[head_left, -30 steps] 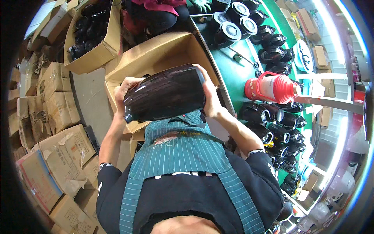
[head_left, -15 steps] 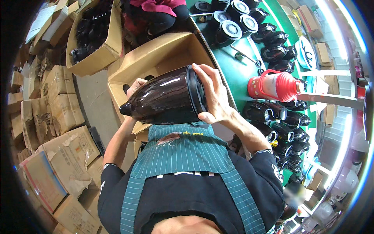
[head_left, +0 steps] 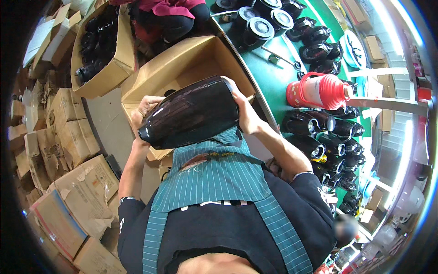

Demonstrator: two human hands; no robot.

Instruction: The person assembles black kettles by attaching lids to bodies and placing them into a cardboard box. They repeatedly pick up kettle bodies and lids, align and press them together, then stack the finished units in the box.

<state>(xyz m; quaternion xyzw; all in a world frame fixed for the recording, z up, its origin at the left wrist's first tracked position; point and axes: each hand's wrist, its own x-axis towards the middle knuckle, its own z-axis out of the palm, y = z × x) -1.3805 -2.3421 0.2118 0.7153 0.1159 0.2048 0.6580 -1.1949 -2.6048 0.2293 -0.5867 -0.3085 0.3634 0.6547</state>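
One glossy black vessel (head_left: 191,114) sits near the middle of the frame, gripped between the person's left hand (head_left: 146,110) and right hand (head_left: 245,111). It lies on a slant, its narrower end toward the left and lower in the frame, its broader end higher at the right. The left hand is closed around the narrower end from its far side; the right hand is wrapped over the broader end, with part of its grip hidden behind the vessel. Just beyond the vessel stands an open cardboard box (head_left: 175,55), and the vessel overlaps it in the view (whether they touch cannot be told). Another box (head_left: 122,63), at the upper left, holds many dark pieces (head_left: 98,39). Beside it, at the top of the frame, a co-worker's pink sleeve and dark trousers (head_left: 171,25) show.

On the green surface (head_left: 269,89) at the right, a red flask (head_left: 315,91) lies in the view between rows of black pots (head_left: 315,51) above and more below. Black containers with grey lids (head_left: 261,27) cluster at the upper right. Worn brown cartons (head_left: 73,132) are stacked along the left edge.
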